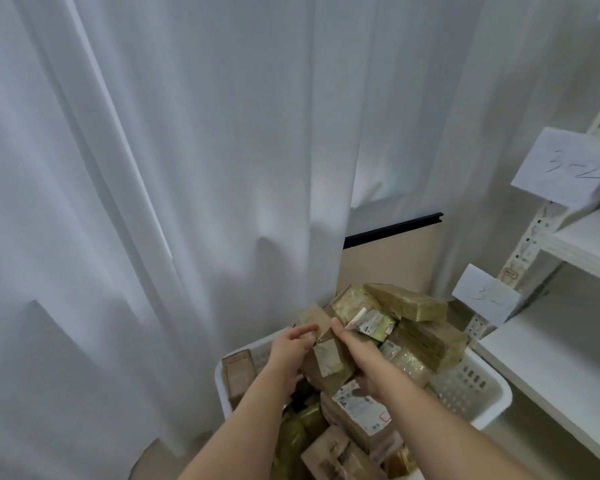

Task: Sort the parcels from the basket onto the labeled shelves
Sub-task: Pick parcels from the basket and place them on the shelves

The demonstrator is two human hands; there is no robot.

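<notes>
Parcels were heaped way over the rim of the white basket (465,386), which sat on the floor right up against the white shelves (568,368). Both hands were on one brown parcel (328,362) held just above the pile, around the middle of the basket. Left hand (290,348) gripped its left side, with the fingers curled round the top corner. Right hand (355,344) had the right side, thumb up by the top edge and fingers wrapped underneath, so neither hand was loose. That parcel had a pale sticker (326,356) facing the camera, too blurry to read though. Rest of the pile was brown and greenish wrapped blocks, some with printed labels, like the one (361,408) just below the right wrist. Two paper tags were stuck on the shelf post: upper tag (565,168) read something like "3-2", lower tag (485,294) started with a 3, couldn't make out the rest. White curtain (153,168) hung behind it all.
</notes>
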